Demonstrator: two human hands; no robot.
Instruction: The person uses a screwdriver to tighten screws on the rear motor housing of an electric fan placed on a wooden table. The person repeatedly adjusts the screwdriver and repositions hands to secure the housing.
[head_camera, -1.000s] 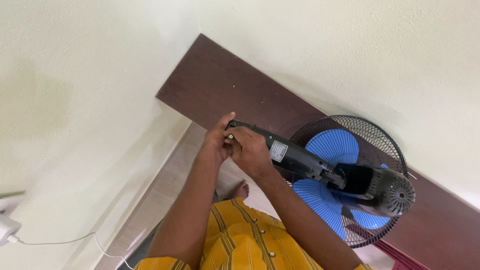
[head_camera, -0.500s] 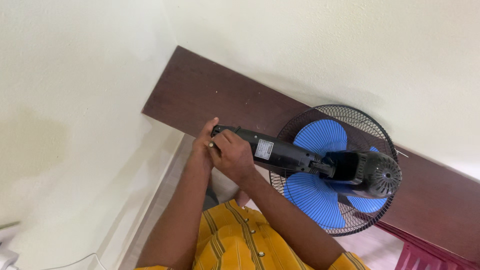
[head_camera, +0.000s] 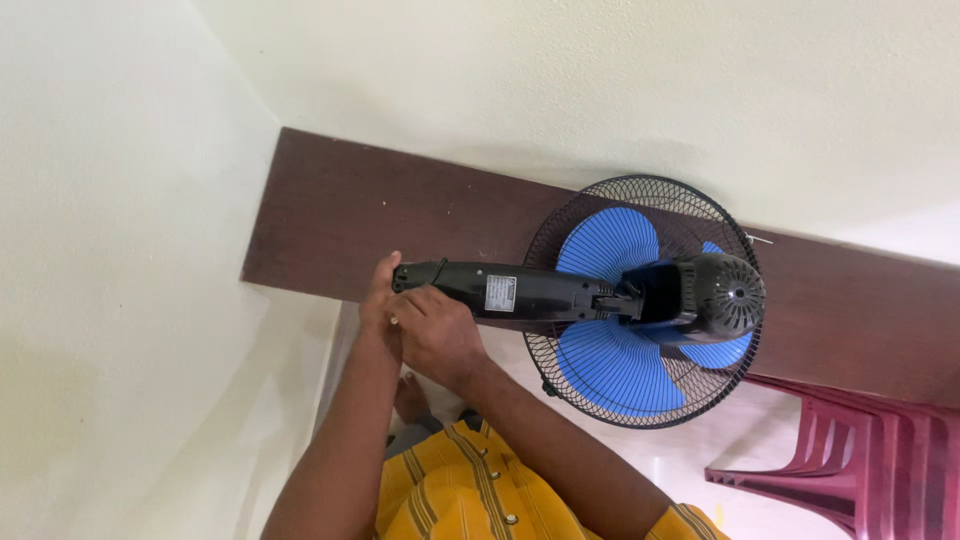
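Observation:
Both of my hands grip the base end of a black fan stem (head_camera: 540, 295). My left hand (head_camera: 376, 303) wraps the very end from the left side. Just to its right, my right hand (head_camera: 437, 333) closes over the stem from below. The stem lies nearly level and leads right to the black motor housing (head_camera: 722, 295), the blue blades (head_camera: 612, 372) and the round black wire grille (head_camera: 560, 385). Behind the fan a dark brown wooden board (head_camera: 320, 215) runs along the cream wall.
Stacked red plastic chairs (head_camera: 865, 450) stand at the lower right, close to the grille. My yellow striped shirt (head_camera: 470, 495) fills the bottom middle, with a bare foot (head_camera: 408, 396) on the pale floor below my hands. Cream walls (head_camera: 110, 300) meet in a corner at the left.
The fan stem has swung from a slant to nearly level, and the view has shifted right so the red chairs show. Both hands have stayed on the stem's end.

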